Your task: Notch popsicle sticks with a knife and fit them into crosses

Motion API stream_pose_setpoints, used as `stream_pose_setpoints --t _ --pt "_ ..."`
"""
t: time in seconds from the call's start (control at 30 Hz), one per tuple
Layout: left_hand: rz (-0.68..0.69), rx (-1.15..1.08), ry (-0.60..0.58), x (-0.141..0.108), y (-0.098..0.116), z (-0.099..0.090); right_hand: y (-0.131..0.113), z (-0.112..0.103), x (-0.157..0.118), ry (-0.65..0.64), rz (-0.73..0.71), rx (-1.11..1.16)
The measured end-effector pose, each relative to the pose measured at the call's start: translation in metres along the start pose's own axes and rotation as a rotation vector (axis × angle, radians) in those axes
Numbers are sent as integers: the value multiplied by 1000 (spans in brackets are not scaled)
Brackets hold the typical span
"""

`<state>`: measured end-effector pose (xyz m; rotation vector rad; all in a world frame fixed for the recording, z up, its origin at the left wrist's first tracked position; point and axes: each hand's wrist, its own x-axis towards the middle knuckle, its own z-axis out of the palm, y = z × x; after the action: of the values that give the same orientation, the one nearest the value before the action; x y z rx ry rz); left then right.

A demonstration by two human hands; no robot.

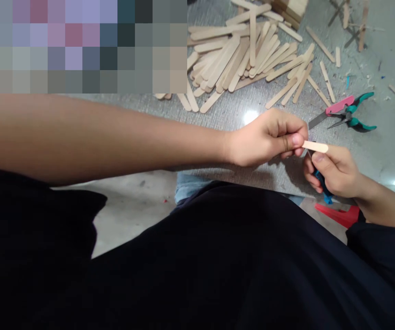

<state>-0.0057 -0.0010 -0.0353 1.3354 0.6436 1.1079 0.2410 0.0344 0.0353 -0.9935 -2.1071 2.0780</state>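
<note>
My left hand (273, 137) pinches one end of a pale wooden stick (316, 146) between thumb and fingers. The rounded free end points right, over my right hand (337, 169). My right hand is closed around a tool with a dark blue handle (323, 185); its front part lies under the stick and is mostly hidden, so I cannot tell its exact kind. Just beyond the hands, a pink-handled cutter (340, 105) rests against pliers with green handles (360, 124).
A large loose pile of wooden sticks (225, 62) covers the back of the grey table (232, 103). Stacked wooden pieces (290, 11) stand behind it. Single sticks and scraps lie at the back right. Something red (342, 214) is below the table's near edge.
</note>
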Motion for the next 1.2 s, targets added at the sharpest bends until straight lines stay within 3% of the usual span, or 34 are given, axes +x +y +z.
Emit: stream_pose_setpoints --t 0.1,0.2,0.27,0.37,0.47,0.53,0.63,0.73,0.97,1.07,1.2 --pt "140 150 187 0 -12 -6 0 -3 3 218 -77 -235" --pt "241 285 370 -6 -16 -12 4 0 5 592 -259 -827" --pt "242 320 323 -12 -12 -13 7 3 6 735 -304 -1168" --pt "64 372 171 -18 -1 -11 10 7 6 785 -369 -1445" --pt "-56 527 211 -18 8 -4 8 13 4 718 -381 -1589" --pt "-77 610 246 -17 11 -1 3 17 4 623 -275 -1604" --pt "-98 654 259 -15 13 2 -5 21 5 480 -87 -1475" --pt "-123 676 260 -16 15 3 -10 17 5 362 37 -1143" --pt "-128 646 324 -20 21 4 -19 2 3 155 119 -119" --pt "-108 628 329 -21 20 4 -15 -2 12 -9 213 315" --pt "-148 612 311 -21 19 2 -1 -7 24 -221 253 658"
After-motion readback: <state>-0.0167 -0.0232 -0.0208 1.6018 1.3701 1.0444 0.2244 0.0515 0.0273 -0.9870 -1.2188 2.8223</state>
